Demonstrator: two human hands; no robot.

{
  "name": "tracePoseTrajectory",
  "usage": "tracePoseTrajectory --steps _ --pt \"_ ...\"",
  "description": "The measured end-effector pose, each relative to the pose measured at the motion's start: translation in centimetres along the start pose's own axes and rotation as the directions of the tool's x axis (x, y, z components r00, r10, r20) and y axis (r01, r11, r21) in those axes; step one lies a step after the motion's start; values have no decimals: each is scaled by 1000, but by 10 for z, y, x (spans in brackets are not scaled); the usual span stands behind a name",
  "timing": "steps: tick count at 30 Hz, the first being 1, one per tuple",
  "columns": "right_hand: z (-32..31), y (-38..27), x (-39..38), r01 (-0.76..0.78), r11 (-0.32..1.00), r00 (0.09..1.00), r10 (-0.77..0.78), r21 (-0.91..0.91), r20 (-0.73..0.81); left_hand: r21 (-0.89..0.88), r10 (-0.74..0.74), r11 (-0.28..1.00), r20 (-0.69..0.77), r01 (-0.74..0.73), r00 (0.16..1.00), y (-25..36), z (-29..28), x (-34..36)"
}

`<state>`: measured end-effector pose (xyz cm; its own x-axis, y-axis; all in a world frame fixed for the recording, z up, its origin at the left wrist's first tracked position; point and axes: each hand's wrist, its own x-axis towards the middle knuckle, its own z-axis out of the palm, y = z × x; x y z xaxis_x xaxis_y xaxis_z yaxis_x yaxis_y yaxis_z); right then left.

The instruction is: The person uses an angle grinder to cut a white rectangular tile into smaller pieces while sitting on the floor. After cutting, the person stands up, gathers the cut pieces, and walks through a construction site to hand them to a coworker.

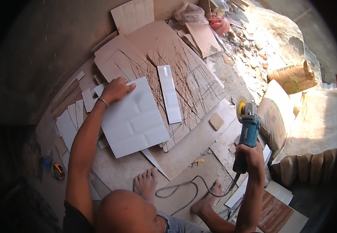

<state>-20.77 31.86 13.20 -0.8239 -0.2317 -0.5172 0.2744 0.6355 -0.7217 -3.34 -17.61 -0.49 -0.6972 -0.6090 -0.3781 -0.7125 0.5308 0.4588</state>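
On the floor, among cut-up board scraps: left hand [116,90] lies flat, fingers together, pressing on the far-left corner of a large square white tile [134,118]. The tile lies flat on scored brown boards [184,70] covered in dark cut lines. Just right of it, apart from the hand, lies a narrow white tile strip [169,93], long axis running away from the person. Right hand [251,153] is wrapped tight around the rear grip of a teal angle grinder [247,128], held up off the floor well to the right of the tile, with its yellow-centred disc [240,106] at the far end, pointing away from the person. The grinder's grey power cable [184,186] runs from the handle base and loops over the floor between the two bare feet [147,182]. A small square beige offcut [216,120] lies between the strip and the grinder. A stack of narrow white tile pieces [73,116] sits left of the left forearm. Tape measure, orange and black [58,171], lies on the floor far left. Filled tan sacks [277,112] are stacked right of the grinder. Rubble and a plastic bag [190,13] at the far end.
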Motion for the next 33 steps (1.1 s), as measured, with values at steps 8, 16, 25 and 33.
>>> tracePoseTrajectory --steps 8,16,25,33 --pt "0 12 -19 -11 1000 1000 11 20 -23 143 37 989 44 -43 998 18 9 13" --pt "1 10 -34 -36 999 998 38 40 -55 123 43 992 -225 -15 973 48 30 21" --pt "5 -3 -50 -20 998 996 24 53 -85 82 110 993 -457 -81 882 37 40 62" --pt "9 -4 -54 6 997 997 0 83 -72 172 235 972 -647 -161 725 39 62 54"
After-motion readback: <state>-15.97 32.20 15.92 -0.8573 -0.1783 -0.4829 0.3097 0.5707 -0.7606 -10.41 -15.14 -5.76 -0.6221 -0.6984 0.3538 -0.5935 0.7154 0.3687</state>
